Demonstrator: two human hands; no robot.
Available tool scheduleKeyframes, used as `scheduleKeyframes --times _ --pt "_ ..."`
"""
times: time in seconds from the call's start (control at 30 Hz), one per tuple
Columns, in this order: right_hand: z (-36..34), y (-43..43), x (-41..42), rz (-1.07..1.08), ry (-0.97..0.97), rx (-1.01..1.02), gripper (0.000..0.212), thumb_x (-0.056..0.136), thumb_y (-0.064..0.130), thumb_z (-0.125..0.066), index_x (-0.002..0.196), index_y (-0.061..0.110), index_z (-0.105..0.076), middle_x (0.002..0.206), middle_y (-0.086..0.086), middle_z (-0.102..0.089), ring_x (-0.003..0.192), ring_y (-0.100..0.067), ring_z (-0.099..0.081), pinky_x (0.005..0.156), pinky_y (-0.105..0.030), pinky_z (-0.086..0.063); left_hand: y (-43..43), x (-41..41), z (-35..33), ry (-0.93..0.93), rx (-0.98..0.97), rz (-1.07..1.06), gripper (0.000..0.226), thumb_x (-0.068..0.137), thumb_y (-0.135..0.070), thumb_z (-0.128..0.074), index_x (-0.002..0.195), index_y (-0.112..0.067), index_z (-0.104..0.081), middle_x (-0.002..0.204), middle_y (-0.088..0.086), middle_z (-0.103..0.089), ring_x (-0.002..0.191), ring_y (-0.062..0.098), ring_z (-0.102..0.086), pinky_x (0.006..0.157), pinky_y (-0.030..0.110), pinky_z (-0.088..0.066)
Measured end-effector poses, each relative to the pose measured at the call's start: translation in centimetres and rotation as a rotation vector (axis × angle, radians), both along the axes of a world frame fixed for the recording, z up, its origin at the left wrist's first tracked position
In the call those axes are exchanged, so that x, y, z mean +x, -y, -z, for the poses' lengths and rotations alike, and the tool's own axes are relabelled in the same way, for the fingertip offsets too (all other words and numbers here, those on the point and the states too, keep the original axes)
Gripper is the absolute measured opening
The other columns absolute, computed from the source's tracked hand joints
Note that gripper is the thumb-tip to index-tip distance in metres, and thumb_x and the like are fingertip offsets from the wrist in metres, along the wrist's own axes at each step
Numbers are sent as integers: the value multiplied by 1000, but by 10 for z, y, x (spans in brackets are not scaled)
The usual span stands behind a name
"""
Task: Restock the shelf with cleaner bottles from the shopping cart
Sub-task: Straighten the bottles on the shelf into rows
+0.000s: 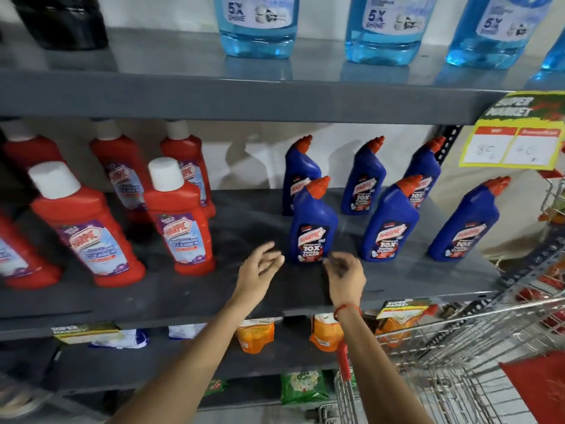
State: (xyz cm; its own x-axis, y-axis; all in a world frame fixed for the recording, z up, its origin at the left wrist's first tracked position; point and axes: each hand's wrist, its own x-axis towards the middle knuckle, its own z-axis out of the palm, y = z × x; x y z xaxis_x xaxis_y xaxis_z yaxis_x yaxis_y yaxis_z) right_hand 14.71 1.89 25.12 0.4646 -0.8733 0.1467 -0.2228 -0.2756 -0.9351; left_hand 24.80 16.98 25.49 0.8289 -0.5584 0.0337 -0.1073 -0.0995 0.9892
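Note:
Several blue cleaner bottles with red angled caps stand on the grey middle shelf [250, 289]. The nearest blue bottle [313, 221] stands upright at the shelf's front. My left hand [260, 267] hovers just left of its base, fingers spread, holding nothing. My right hand [345, 276] is just right of its base, fingers loosely curled and empty, a red thread on the wrist. Neither hand clearly touches the bottle. Other blue bottles [391, 221] stand to the right. The wire shopping cart [458, 356] sits at the lower right.
Red cleaner bottles with white caps [180, 221] fill the shelf's left half. Large light-blue bottles [256, 26] stand on the upper shelf. A yellow price tag [513, 142] hangs at the right. Orange pouches [256, 335] lie on the lower shelf.

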Motion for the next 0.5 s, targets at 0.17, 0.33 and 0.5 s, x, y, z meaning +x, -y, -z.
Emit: scheduleKeyframes --times 0.17,0.33,0.5 --pt "-12 -66 27 -187 137 -157 11 78 8 -74 82 13 -65 88 -10 -63 66 -10 -59 58 2 -43 -97 15 1 169 -71 -348 9 82 -21 -67 83 -30 -67 80 -3 -72 78 14 -69 74 26 -55" --pt "-26 -119 83 -673 -149 -104 58 78 26 -75 128 14 -49 121 -1 -50 106 -15 -56 88 -18 -44 -152 53 5 341 26 -564 34 71 -17 -78 100 -14 -60 96 1 -59 84 2 -59 75 11 -47" --pt "-22 -153 113 -870 -236 -10 63 87 11 -63 141 9 -30 138 -14 -47 128 -28 -45 112 -45 -37 -158 87 13 154 212 -176 61 72 -12 -77 127 -7 -49 124 2 -58 114 14 -55 101 30 -43"
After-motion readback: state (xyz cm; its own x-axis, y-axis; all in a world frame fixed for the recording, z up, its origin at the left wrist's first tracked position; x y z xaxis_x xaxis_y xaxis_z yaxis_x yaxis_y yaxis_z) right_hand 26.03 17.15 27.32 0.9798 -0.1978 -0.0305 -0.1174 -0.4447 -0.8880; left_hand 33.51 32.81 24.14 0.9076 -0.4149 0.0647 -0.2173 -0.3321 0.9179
